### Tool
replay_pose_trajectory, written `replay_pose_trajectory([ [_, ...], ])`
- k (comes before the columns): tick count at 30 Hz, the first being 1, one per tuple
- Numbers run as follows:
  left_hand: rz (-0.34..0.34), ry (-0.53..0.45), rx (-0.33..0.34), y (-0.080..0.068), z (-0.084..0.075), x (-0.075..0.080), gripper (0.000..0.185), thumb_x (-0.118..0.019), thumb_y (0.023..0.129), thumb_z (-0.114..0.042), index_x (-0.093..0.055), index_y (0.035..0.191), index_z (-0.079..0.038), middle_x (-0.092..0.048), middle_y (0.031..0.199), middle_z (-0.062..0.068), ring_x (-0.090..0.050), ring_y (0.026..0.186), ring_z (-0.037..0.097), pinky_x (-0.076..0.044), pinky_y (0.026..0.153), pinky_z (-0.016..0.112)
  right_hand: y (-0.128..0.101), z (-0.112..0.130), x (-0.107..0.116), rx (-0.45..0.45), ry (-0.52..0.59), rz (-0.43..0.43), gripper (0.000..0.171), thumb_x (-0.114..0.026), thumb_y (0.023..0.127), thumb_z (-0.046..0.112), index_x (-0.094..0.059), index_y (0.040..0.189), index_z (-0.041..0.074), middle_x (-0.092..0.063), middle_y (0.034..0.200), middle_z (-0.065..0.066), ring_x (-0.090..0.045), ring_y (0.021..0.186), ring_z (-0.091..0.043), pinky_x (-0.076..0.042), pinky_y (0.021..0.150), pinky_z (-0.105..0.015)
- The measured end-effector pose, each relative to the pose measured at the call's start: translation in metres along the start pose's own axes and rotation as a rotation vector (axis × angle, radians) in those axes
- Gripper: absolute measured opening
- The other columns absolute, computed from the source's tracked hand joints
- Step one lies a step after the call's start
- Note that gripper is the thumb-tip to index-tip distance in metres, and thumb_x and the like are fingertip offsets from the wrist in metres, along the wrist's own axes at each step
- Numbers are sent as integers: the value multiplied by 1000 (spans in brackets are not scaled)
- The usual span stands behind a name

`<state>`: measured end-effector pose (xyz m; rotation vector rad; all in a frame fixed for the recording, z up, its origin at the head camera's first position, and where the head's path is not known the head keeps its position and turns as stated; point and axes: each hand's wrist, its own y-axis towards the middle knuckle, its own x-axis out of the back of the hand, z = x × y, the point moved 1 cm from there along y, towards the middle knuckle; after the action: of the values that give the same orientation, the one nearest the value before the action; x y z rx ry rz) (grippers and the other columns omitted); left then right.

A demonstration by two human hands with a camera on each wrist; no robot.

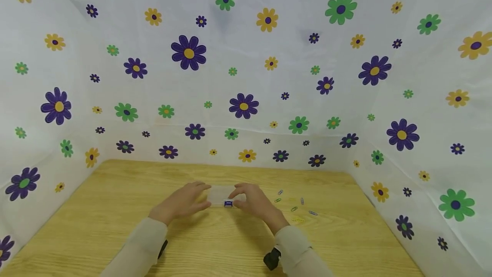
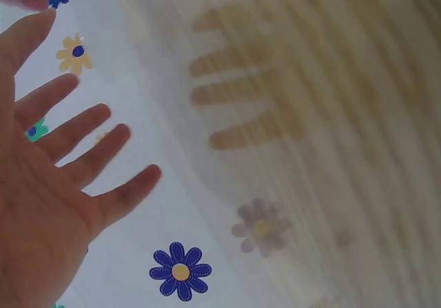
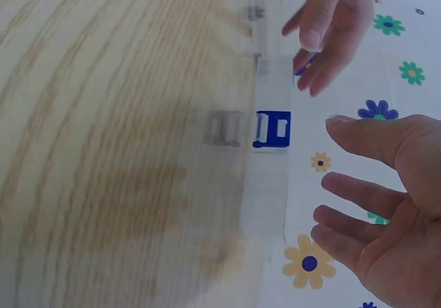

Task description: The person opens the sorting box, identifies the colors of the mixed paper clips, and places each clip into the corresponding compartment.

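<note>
A small clear plastic box [image 1: 223,195] with a blue latch [image 1: 228,203] lies on the wooden table [image 1: 115,208]. My left hand [image 1: 183,202] is at its left end and my right hand [image 1: 253,200] at its right end, both with straight, relaxed fingers. In the right wrist view the clear box [image 3: 271,177] and its blue latch [image 3: 273,129] lie just off my right hand [image 3: 383,208], which holds nothing; my left hand [image 3: 329,27] hovers at the far end. The left wrist view shows my left hand [image 2: 58,163] spread, palm empty.
Several coloured paper clips [image 1: 294,204] lie scattered on the table right of my right hand. White cloth walls with a flower print [image 1: 246,76] enclose the table at the back and both sides. The glossy tabletop mirrors my fingers [image 2: 241,94].
</note>
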<state>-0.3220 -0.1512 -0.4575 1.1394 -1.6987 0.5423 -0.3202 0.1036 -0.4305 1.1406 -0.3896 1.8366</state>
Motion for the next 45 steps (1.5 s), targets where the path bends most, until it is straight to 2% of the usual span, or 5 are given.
replay_pose_trajectory([
  [7, -47, 42, -63, 12, 2, -5, 58, -71, 97, -39, -59, 143, -6, -60, 146, 17, -56, 135, 40, -45, 113, 59, 7, 2, -5, -34, -28, 14, 14, -75, 93, 7, -81, 105, 7, -65, 138, -23, -59, 134, -40, -46, 113, -58],
  [15, -24, -27, 2, 14, 2, -2, 63, -73, 96, -40, -56, 146, -5, -57, 150, 17, -51, 141, 41, -40, 117, 60, 15, -5, -12, -16, -98, 13, 12, -78, 88, 2, -82, 100, 5, -79, 112, -13, -63, 130, -37, -48, 112, -55],
  [20, 8, -50, 44, 15, 6, -5, 63, -71, 96, -43, -56, 146, -8, -58, 151, 14, -51, 142, 38, -40, 119, 57, 15, -2, -11, -50, -133, 22, 12, -77, 89, 5, -83, 100, 6, -75, 124, -17, -64, 130, -36, -48, 112, -54],
  [26, 25, -34, 36, 18, 10, -12, 62, -69, 98, -43, -56, 147, -7, -59, 150, 13, -53, 141, 37, -42, 118, 54, 15, 0, -11, -74, -154, 22, 8, -77, 89, 5, -83, 95, 5, -71, 131, -19, -65, 129, -35, -50, 111, -52],
  [45, -5, -51, 57, 16, 6, -12, 61, -75, 94, -38, -59, 144, -5, -64, 144, 14, -59, 135, 35, -45, 115, 53, 24, 0, -17, -110, -249, -29, 6, -84, 86, 12, -83, 80, 12, -75, 126, -9, -69, 121, -33, -55, 106, -46],
])
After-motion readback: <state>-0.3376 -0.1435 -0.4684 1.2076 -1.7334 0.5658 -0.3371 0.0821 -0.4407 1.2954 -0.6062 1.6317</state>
